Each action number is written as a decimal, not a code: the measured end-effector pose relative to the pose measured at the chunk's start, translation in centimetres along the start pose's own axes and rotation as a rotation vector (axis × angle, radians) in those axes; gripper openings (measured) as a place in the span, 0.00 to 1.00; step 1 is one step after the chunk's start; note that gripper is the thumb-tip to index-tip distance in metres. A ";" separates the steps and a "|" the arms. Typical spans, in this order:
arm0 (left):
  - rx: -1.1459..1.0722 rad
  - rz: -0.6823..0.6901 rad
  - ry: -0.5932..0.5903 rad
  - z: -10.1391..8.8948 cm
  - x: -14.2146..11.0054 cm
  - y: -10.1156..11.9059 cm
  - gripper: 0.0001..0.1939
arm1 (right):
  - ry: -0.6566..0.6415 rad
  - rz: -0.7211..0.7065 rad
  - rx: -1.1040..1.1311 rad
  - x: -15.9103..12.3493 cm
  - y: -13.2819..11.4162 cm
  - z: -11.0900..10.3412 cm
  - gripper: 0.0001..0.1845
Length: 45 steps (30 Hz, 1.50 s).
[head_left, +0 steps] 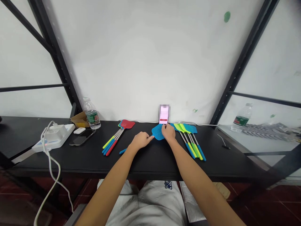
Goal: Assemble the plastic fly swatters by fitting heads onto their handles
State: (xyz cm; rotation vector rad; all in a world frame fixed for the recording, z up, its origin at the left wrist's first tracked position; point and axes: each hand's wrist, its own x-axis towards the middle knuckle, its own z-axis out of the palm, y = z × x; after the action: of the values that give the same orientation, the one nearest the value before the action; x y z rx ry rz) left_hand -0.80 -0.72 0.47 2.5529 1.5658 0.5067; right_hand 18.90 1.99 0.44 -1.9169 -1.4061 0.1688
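Observation:
A blue fly swatter [157, 133] is in front of me at the middle of the black table, its perforated head turned to the right. My left hand [141, 140] is closed at its neck, thumb stretched toward the lower edge of the head. On the far side of the head, my right hand [168, 131] pinches the right edge. My left forearm covers most of the shaft; only the end of a blue handle [123, 151] shows beyond it. Left of my hands lies a bunch of fly swatters [127, 124] with a red one on top. Several blue and green fly swatters [190, 128] lie fanned out beside my right hand.
A lit phone [164, 114] leans against the wall behind my hands. To the left are a water bottle [92, 114], a dark phone [82, 137], a white case [79, 130], a cardboard box [80, 119] and a power strip [57, 138] with trailing cables. Black frame posts [242, 62] flank the table.

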 end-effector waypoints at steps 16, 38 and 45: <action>-0.008 -0.014 -0.022 -0.2 0.0 0.0 0.31 | 0.023 0.019 -0.033 1.3 1.4 0.2 0.24; -0.028 -0.020 -0.030 -0.4 0.0 0.2 0.31 | 0.037 0.015 -0.040 1.7 1.6 -0.1 0.26; -0.018 -0.001 -0.029 -0.1 0.2 0.1 0.32 | 0.041 0.000 -0.051 1.9 1.9 0.2 0.26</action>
State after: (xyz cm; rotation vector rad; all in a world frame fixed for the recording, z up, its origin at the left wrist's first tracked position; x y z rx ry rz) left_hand -0.68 -0.64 0.58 2.5347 1.5460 0.4789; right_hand 21.02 3.51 -0.31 -1.9512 -1.3962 0.0940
